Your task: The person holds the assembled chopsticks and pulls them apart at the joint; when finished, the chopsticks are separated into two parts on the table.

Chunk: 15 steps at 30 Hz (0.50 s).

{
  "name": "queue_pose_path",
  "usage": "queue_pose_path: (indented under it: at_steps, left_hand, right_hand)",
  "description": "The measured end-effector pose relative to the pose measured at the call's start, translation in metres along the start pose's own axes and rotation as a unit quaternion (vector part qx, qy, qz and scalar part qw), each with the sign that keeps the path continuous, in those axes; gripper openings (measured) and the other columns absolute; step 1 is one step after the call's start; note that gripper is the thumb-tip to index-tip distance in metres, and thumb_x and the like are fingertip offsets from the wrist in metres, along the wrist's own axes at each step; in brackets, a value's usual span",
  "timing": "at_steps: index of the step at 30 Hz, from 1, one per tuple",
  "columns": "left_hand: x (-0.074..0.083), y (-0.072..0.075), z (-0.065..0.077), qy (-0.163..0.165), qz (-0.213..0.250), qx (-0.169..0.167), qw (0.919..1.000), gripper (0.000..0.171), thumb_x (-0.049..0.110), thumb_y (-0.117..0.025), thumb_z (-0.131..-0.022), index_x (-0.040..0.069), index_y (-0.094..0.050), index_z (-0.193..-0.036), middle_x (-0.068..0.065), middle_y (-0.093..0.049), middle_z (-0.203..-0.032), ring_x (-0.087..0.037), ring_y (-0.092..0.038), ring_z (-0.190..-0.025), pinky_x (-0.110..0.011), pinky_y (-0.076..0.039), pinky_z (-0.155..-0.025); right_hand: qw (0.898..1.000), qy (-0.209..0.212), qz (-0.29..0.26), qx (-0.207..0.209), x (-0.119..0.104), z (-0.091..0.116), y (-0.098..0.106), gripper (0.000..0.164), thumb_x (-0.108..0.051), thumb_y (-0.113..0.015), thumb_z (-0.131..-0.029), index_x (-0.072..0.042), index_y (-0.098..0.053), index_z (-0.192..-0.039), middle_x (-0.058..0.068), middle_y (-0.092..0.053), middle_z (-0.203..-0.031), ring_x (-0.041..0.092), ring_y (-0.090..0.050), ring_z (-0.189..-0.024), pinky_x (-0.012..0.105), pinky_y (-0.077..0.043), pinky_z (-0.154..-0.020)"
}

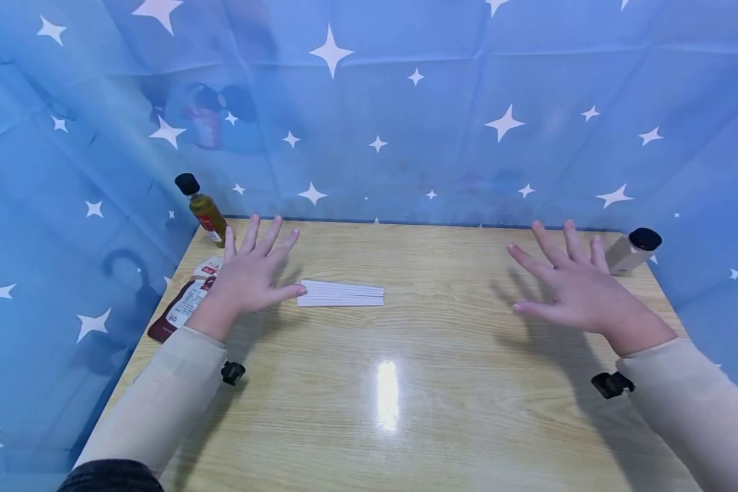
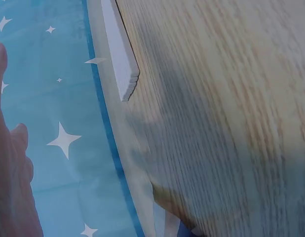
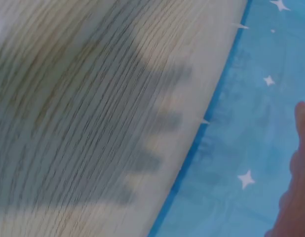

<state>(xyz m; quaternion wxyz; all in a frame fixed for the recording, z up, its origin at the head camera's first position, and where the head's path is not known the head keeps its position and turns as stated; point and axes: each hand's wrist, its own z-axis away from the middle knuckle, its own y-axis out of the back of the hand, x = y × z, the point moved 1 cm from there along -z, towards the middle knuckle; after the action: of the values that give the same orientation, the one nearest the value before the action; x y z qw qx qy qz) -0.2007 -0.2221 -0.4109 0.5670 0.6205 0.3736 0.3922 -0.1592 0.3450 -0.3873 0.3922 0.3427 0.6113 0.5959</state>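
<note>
My left hand [image 1: 248,277] hovers over the left part of the table with its fingers spread and nothing in them. Its thumb tip overlaps the left end of a flat row of thin white strips [image 1: 344,294] in the head view. The same strips [image 2: 120,54] lie at the top of the left wrist view. Beneath that hand and wrist is a dark red and white packet [image 1: 187,301], partly hidden. On the right, my right hand [image 1: 581,294] is also spread over the wood, holding nothing. Just beyond its fingers stands a pale bottle with a black cap [image 1: 630,251].
At the back left corner stands a bottle of yellow-green liquid [image 1: 208,215] with a black cap and a red label. Blue cloth with white stars [image 1: 375,102] hangs behind and beside the wooden table [image 1: 455,383]. Each forearm wears a small black wrist device [image 1: 232,372].
</note>
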Motion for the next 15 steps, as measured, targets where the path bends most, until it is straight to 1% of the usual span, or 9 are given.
queue_pose_path:
  at_steps: [5, 8, 11, 13, 15]
  left_hand:
    - [0.0, -0.006, 0.001, 0.002, 0.013, 0.0, 0.9999, 0.106, 0.076, -0.061, -0.093, 0.028, -0.01, -0.173, -0.006, 0.007, -0.178, -0.034, 0.025, -0.158, -0.064, 0.027, -0.115]
    - [0.001, -0.014, 0.002, 0.002, 0.023, -0.002, 0.9997, 0.107, 0.077, -0.06, -0.093, 0.031, -0.007, -0.173, -0.003, 0.012, -0.178, -0.035, 0.025, -0.158, -0.062, 0.028, -0.115]
    - [0.002, -0.023, 0.002, -0.003, 0.031, -0.007, 0.9995, 0.107, 0.079, -0.058, -0.093, 0.03, -0.006, -0.173, -0.003, 0.012, -0.178, -0.036, 0.024, -0.159, -0.068, 0.021, -0.118]
    - [0.004, -0.028, 0.001, -0.006, 0.046, -0.012, 0.9989, 0.108, 0.078, -0.059, -0.093, 0.03, -0.005, -0.173, -0.004, 0.013, -0.178, -0.036, 0.025, -0.158, -0.067, 0.017, -0.121]
    - [0.007, -0.031, 0.001, -0.011, 0.066, -0.015, 0.9976, 0.108, 0.076, -0.061, -0.093, 0.028, -0.005, -0.173, -0.007, 0.011, -0.178, -0.037, 0.024, -0.159, -0.068, 0.01, -0.123]
  right_hand:
    - [1.0, 0.003, 0.0, 0.0, -0.007, -0.006, -0.007, 0.097, -0.067, -0.067, -0.096, -0.031, -0.021, -0.172, 0.003, 0.021, -0.176, 0.041, 0.034, -0.152, 0.068, 0.031, -0.109]
    - [1.0, 0.001, -0.005, -0.003, -0.012, -0.012, -0.015, 0.099, -0.069, -0.067, -0.095, -0.029, -0.019, -0.173, 0.004, 0.022, -0.176, 0.04, 0.035, -0.153, 0.07, 0.029, -0.11]
    - [1.0, 0.001, -0.019, -0.004, -0.019, -0.018, -0.023, 0.099, -0.068, -0.066, -0.096, -0.029, -0.018, -0.173, 0.003, 0.024, -0.175, 0.039, 0.035, -0.153, 0.07, 0.028, -0.11]
    - [0.999, 0.002, -0.032, -0.002, -0.023, -0.023, -0.03, 0.097, -0.067, -0.066, -0.097, -0.029, -0.019, -0.173, 0.002, 0.024, -0.175, 0.039, 0.034, -0.154, 0.072, 0.026, -0.112]
    - [0.999, 0.007, -0.048, 0.001, -0.029, -0.028, -0.035, 0.095, -0.065, -0.065, -0.098, -0.029, -0.019, -0.173, 0.003, 0.023, -0.176, 0.041, 0.031, -0.155, 0.076, 0.022, -0.113]
